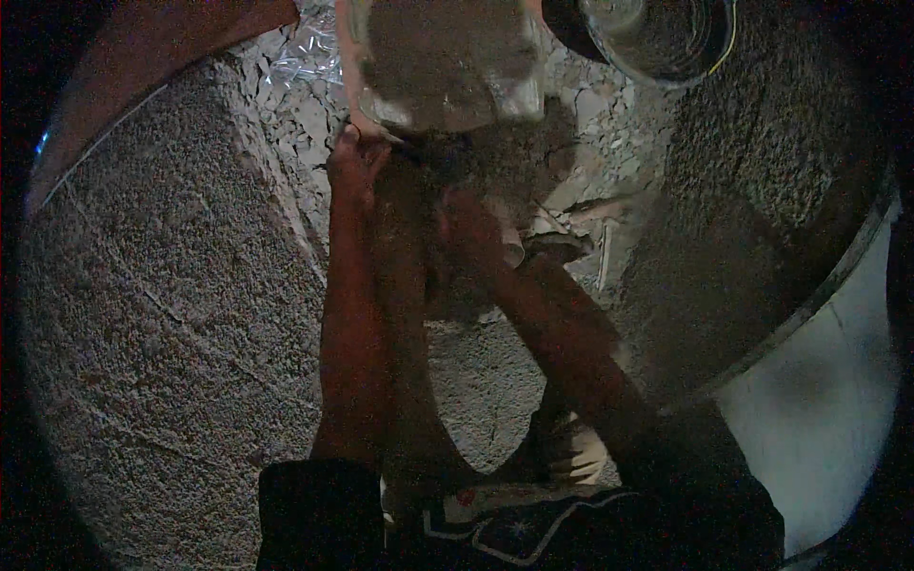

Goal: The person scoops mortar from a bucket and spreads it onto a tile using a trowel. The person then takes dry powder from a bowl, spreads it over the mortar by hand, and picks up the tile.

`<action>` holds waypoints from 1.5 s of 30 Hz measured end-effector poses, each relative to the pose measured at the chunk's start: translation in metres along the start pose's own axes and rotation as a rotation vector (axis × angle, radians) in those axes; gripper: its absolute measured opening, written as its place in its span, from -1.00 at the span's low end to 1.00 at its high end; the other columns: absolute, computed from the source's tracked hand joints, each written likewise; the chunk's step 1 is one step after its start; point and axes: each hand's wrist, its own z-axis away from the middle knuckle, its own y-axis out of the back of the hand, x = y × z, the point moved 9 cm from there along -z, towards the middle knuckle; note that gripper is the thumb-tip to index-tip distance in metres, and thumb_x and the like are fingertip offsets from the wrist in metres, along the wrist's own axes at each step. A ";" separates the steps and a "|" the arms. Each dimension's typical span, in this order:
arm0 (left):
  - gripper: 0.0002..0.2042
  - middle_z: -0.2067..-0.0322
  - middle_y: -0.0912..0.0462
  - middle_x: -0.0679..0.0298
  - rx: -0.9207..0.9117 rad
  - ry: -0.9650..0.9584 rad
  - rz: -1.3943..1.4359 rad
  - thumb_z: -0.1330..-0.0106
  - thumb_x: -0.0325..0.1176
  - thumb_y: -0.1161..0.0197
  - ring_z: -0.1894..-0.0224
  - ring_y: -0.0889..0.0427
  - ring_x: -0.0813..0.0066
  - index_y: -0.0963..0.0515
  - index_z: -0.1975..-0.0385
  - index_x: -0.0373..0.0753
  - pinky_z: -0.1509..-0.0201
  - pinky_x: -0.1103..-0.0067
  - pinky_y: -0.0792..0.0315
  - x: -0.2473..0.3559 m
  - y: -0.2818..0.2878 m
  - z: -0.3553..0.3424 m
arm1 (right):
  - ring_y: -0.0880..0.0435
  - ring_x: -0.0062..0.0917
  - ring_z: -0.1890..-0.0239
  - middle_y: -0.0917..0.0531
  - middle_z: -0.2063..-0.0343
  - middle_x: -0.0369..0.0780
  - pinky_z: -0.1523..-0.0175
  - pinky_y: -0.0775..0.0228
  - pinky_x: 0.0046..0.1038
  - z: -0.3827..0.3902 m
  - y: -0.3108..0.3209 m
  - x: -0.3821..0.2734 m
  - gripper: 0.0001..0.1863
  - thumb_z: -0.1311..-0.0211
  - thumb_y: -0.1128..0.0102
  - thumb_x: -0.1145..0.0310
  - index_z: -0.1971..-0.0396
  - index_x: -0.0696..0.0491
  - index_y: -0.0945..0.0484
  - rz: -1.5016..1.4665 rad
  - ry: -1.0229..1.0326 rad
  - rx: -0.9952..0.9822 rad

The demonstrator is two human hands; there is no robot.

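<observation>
It is dim here, and my two bare arms reach up from the bottom. My left hand (360, 162) is at the near left corner of a boxy tray (524, 100). The tray sits at the top middle, past my hands, with a pale rim, a dull grey inside and an orange-pink strip (352, 62) down its left side. My left thumb points up by that strip, but I cannot tell if my fingers are pinching it or just lying there.

My right hand (468, 217) is lower down, near the middle, in dark shade. A small pale tube (514, 254) pokes out just beside it. My right fingers are too dark to see well — I cannot tell if they are apart, together or tight on the tube.

Dry, cracked crumbs (609, 109) lie on both sides of the tray. Thin shiny bits (309, 57) make a little heap up on the left. A round tub (666, 84) stands at the top right — it has a thin yellow line on its edge. The ground (171, 285) is grey and bumpy. My left sleeve (319, 500) is black.
</observation>
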 end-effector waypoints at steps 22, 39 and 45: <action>-0.64 -0.02 -0.62 0.09 0.125 0.073 0.080 -0.59 -0.25 -0.07 -0.02 -0.66 0.19 -0.45 -0.19 -0.39 -0.12 0.33 -0.59 0.023 0.012 0.026 | -0.72 -0.09 0.34 -0.69 0.30 -0.01 0.24 -0.59 -0.15 -0.035 0.160 0.047 -0.60 -0.41 -0.24 0.19 -0.07 0.16 -0.58 0.268 0.329 0.330; -0.50 0.04 -0.65 0.09 0.125 0.314 0.873 -0.52 0.04 -0.14 -0.06 -0.65 0.17 -0.53 -0.16 -0.29 -0.25 0.19 -0.50 -0.089 0.052 -0.020 | -0.77 -0.24 0.13 -0.73 0.13 -0.08 0.07 -0.63 -0.14 -0.148 0.159 -0.079 -0.48 -0.09 -0.48 0.22 -0.06 0.07 -0.62 0.383 0.798 -0.103; -0.44 0.06 -0.65 0.08 0.029 0.349 0.727 -0.49 0.12 -0.14 -0.06 -0.65 0.13 -0.54 -0.16 -0.28 -0.35 0.12 -0.38 -0.001 -0.050 0.006 | -0.72 -0.08 0.03 -0.72 0.09 -0.05 -0.10 -0.58 -0.09 -0.238 0.237 -0.019 -0.47 -0.11 -0.42 0.14 -0.06 0.06 -0.62 0.481 0.706 -0.015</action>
